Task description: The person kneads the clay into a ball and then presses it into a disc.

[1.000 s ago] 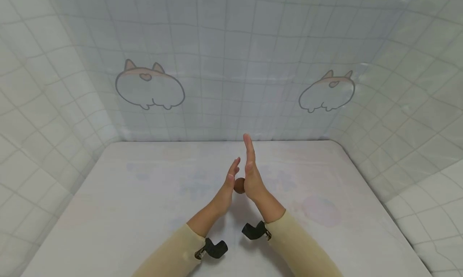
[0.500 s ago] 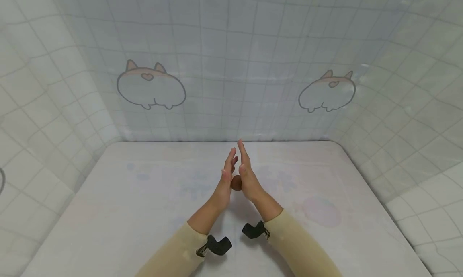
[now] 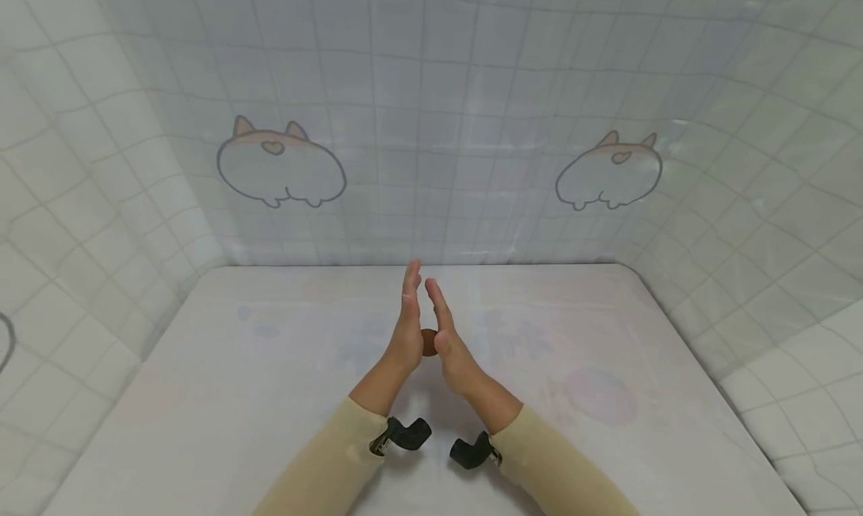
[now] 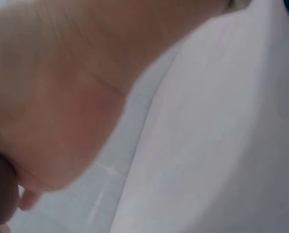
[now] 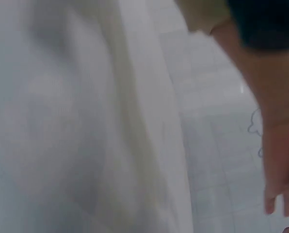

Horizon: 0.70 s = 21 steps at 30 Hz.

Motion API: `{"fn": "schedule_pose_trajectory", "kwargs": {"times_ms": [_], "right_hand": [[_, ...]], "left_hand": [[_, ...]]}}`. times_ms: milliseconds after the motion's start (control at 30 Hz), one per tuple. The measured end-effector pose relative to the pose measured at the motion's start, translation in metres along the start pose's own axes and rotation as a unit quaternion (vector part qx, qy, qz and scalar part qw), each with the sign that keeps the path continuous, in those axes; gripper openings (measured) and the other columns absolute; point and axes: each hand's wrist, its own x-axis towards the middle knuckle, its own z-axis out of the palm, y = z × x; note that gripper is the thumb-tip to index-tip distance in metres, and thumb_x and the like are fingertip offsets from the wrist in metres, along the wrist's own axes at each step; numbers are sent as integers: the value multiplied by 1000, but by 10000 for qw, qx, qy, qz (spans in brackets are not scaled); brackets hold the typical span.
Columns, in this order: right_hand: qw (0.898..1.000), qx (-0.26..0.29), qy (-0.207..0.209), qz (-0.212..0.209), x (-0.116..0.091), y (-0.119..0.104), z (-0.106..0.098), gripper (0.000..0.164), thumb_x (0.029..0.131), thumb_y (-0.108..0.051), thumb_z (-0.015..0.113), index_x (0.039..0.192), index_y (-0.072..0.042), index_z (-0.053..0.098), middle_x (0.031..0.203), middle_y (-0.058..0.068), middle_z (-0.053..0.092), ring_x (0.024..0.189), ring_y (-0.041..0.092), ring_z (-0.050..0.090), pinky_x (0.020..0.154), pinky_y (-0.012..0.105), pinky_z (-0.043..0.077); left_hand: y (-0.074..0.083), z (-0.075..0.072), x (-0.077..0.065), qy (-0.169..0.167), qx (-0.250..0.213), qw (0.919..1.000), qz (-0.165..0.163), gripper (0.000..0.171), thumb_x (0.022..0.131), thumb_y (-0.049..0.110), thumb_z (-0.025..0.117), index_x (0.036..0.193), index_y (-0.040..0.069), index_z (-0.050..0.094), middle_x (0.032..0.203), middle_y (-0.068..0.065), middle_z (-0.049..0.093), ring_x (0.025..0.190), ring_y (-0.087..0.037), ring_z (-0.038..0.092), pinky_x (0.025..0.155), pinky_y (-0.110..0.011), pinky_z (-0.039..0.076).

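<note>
Between the two palms sits a small brown ball (image 3: 429,342), partly hidden by both hands in the head view. My left hand (image 3: 406,335) presses against its left side with the fingers straight and pointing away from me. From the right, my right hand (image 3: 453,351) presses on it the same way, its straight fingers leaning in toward the left ones. At the lower left edge of the left wrist view the dark ball (image 4: 0,189) lies against the palm. The right wrist view shows only a sliver of it at the right edge.
Under the hands is a pale table (image 3: 236,396) with faint coloured patches. A white gridded sheet (image 3: 445,126) with cartoon animal drawings rises behind it and along both sides. A small black camera (image 3: 410,433) sits on each wrist.
Both hands and the ball between them have shifted left. The left hand has slid forward while the right has drawn back, so the left fingertips now reach farther than the right ones.
</note>
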Motion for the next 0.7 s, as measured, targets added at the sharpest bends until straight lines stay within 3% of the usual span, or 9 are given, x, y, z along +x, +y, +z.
{"fn": "schedule_pose_trajectory", "kwargs": {"times_ms": [133,467,700], "right_hand": [[9996,49,-2,-286,0,-7,1,92,96,-76,9,161,-11,-7,167,12,-3,153,27,-3,118,61,4],[9981,-36,176,-584,8,-23,-10,94,98,-74,8,159,-5,-8,166,17,-1,153,29,-2,115,66,1],[9984,-154,341,-425,17,-22,-19,95,96,-76,10,160,-8,-7,167,14,0,153,28,-1,115,65,4]], "left_hand": [[-3,-2,1,-81,132,9996,-247,93,90,83,5,162,24,1,168,0,2,153,-26,8,112,-71,9],[-17,2,-7,-751,330,9916,-1001,76,98,70,1,162,28,2,168,-3,-6,153,-33,2,114,-69,8],[-17,10,-16,-854,463,9879,-1212,80,97,71,0,162,25,2,167,-7,-7,151,-39,8,110,-73,12]]}}
